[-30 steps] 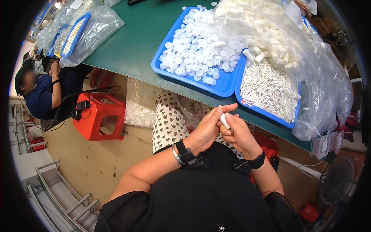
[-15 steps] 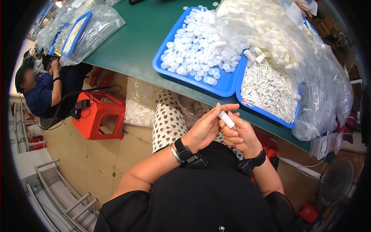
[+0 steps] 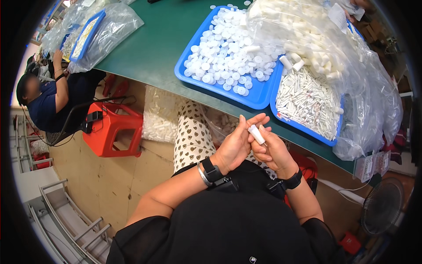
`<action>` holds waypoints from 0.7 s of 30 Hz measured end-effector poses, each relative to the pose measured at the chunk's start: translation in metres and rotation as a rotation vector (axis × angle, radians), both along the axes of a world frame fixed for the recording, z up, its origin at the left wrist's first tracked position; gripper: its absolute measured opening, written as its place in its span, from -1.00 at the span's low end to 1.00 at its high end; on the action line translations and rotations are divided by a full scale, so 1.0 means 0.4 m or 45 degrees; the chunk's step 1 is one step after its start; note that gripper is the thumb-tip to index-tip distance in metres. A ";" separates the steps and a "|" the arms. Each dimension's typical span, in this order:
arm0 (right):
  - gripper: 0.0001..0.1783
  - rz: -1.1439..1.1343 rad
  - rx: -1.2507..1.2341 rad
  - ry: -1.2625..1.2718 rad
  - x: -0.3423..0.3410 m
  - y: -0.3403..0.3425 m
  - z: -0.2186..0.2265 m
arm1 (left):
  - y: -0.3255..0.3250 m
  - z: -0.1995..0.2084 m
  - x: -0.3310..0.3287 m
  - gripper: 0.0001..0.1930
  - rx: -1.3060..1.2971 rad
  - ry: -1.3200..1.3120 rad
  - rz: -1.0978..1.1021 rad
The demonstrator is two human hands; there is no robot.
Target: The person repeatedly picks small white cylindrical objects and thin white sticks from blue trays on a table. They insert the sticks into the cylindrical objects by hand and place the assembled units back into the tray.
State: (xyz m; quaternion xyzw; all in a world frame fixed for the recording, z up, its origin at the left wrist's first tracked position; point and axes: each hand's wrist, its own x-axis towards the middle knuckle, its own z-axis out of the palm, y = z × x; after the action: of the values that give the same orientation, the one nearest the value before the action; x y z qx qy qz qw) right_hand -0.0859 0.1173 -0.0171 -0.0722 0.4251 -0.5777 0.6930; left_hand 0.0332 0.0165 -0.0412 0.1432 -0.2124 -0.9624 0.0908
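Over my lap, just off the table's front edge, my right hand [image 3: 276,153] is closed around a small white cylinder [image 3: 256,135], pinching it between thumb and fingers. The cylinder is tilted, its upper end pointing to the far left and its lower end partly hidden by the fingers. My left hand [image 3: 235,147] lies beside it, thumb raised and apart, fingers stretched out behind the cylinder's upper end. Beyond my hands, a blue tray [image 3: 257,100] holds many translucent white discs [image 3: 220,57]. Right of it, another blue tray [image 3: 303,133] holds many thin white sticks [image 3: 305,101].
A large clear bag of white cylinders [image 3: 307,35] rests across both trays on the green table [image 3: 154,39]. A red stool [image 3: 112,132] stands on the floor at left, near a seated co-worker [image 3: 48,97]. At right is a fan [image 3: 382,204].
My left thumb has lifted away from the cylinder's upper end, baring more of it. My right hand keeps its hold. The co-worker's hand has risen toward the tray at far left.
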 end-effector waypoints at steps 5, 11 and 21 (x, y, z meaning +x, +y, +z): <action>-0.50 0.023 0.016 0.086 0.011 0.004 -0.015 | -0.007 0.000 0.007 -0.35 -0.007 -0.061 -0.017; -0.64 0.060 -0.083 0.770 0.036 0.012 -0.045 | 0.004 -0.031 0.016 -0.54 0.002 -0.101 0.006; -0.69 0.313 -0.196 1.927 0.042 -0.004 -0.086 | -0.009 -0.032 0.048 -0.61 -0.026 -0.540 0.088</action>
State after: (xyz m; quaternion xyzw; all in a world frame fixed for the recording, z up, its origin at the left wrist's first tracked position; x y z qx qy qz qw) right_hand -0.0690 0.1157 -0.0515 -0.5425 0.7309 -0.3176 0.2658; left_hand 0.0526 0.0130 -0.0539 0.3486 -0.2316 -0.9048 0.0786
